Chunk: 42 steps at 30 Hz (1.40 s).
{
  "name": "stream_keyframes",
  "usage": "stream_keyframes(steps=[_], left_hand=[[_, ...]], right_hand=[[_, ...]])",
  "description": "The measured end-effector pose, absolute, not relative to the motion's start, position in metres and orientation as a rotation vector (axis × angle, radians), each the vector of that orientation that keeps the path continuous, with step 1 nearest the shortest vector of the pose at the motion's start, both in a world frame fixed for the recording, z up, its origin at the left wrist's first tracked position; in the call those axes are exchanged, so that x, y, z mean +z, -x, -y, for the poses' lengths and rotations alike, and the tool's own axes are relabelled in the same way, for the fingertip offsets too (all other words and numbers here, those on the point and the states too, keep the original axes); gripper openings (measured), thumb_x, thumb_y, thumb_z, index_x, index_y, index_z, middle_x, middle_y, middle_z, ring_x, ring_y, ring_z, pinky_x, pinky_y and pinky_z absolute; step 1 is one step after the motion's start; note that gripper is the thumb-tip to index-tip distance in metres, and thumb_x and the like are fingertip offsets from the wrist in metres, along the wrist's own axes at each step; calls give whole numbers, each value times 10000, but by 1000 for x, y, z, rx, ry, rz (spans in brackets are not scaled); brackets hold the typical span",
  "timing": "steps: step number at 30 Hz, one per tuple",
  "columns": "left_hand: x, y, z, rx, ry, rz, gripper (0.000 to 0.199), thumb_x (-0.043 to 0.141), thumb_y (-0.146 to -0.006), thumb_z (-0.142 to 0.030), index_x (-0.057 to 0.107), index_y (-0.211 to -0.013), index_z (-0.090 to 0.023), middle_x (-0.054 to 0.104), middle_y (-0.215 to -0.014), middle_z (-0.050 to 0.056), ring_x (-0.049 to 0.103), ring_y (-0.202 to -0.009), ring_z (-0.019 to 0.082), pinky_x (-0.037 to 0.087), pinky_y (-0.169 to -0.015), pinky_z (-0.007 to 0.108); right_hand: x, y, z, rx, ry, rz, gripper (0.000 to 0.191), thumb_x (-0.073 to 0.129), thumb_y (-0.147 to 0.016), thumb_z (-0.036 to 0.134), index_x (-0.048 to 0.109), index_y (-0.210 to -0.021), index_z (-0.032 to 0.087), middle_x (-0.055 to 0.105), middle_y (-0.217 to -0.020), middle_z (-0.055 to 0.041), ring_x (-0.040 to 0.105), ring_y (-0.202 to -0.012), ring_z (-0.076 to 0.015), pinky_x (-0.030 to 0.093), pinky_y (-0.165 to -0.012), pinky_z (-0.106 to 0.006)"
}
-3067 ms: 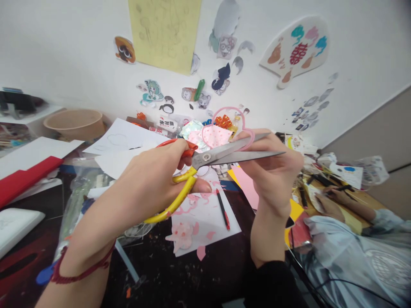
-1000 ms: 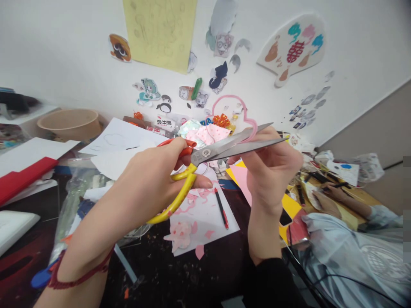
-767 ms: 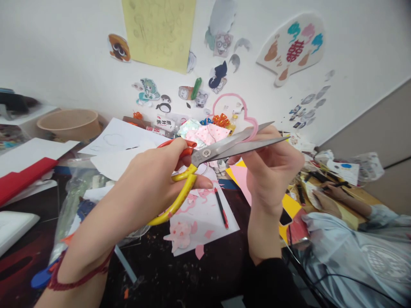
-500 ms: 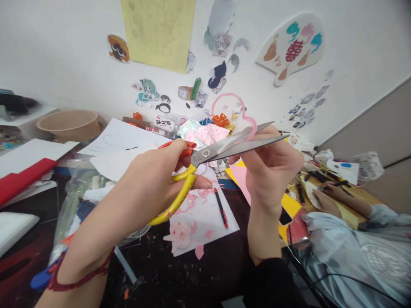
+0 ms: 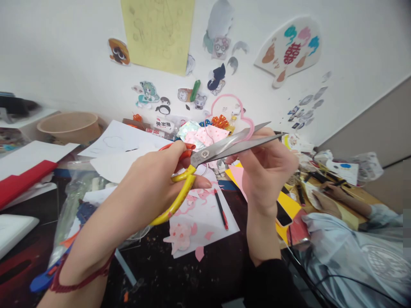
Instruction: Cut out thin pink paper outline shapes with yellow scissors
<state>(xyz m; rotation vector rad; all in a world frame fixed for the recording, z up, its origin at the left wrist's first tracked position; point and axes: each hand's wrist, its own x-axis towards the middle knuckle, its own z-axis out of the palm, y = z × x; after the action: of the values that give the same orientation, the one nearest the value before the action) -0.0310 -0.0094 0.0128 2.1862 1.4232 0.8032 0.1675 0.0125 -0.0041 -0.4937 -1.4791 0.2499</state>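
Head view: left fingers [image 5: 203,183] curl tightly round the scissors [image 5: 204,154]; right fingers [image 5: 250,161] pinch the pink outline cutout [image 5: 226,96], one o'clock. Likely light, floppy, tearable: hold its rim

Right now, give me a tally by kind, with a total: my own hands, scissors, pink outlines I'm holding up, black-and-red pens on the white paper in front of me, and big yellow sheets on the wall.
Own hands: 2, left hand and right hand
Scissors: 1
Pink outline: 1
Black-and-red pen: 1
Yellow sheet: 1
Total: 6
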Motion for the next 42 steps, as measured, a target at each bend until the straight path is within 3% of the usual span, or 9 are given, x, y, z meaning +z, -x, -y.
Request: stream_keyframes(steps=[7,11,18,23,33,38,42], left_hand=[[13,32,11,798,-2197,-1407,264,501,-805,-487,361,-815,-263,666,-698,36,565,-577,215,342,-560,337],[13,31,13,790,-2209,-1406,268,495,-831,-499,374,-824,-260,664,-684,34,535,-548,200,320,-549,333],[11,28,11,802,-2227,-1425,327,509,-852,-558,376,-818,-262,619,-638,15,489,-540,195,312,-541,335],[13,30,8,834,-2235,-1491,406,538,-809,-612,335,-745,-266,564,-610,3,423,-519,186,312,-541,340],[14,32,8,766,-2261,-1527,388,494,-800,-607,302,-765,-271,618,-633,25,419,-528,197,307,-547,349],[11,32,10,766,-2230,-1486,343,466,-838,-574,323,-784,-268,669,-665,25,497,-547,206,326,-555,342],[12,29,13,813,-2206,-1465,355,521,-826,-545,316,-760,-263,629,-619,-3,479,-521,181,311,-533,322]], right_hand=[[-5,-164,-14,195,465,1430,87,725,-824,141,715,-816,227,649,-817,13,653,-621,-121,559,-507,-295],[-3,-163,-11,158,520,1418,94,728,-828,169,696,-777,241,647,-757,14,672,-705,-158,560,-557,-318],[-9,-160,-17,89,519,1386,85,715,-842,179,688,-796,246,635,-744,16,664,-689,-161,578,-558,-333],[-12,-167,-24,192,489,1447,51,715,-836,195,706,-861,238,663,-891,-1,658,-710,-134,591,-560,-305],[-4,-173,-18,237,487,1479,93,709,-841,134,714,-849,227,657,-855,6,651,-664,-112,564,-513,-266],[-2,-173,-18,230,425,1514,130,699,-844,87,732,-856,212,642,-814,9,637,-643,-106,543,-496,-256],[-2,-174,-18,218,413,1499,135,700,-849,88,731,-852,219,634,-809,12,632,-640,-105,546,-505,-258]])
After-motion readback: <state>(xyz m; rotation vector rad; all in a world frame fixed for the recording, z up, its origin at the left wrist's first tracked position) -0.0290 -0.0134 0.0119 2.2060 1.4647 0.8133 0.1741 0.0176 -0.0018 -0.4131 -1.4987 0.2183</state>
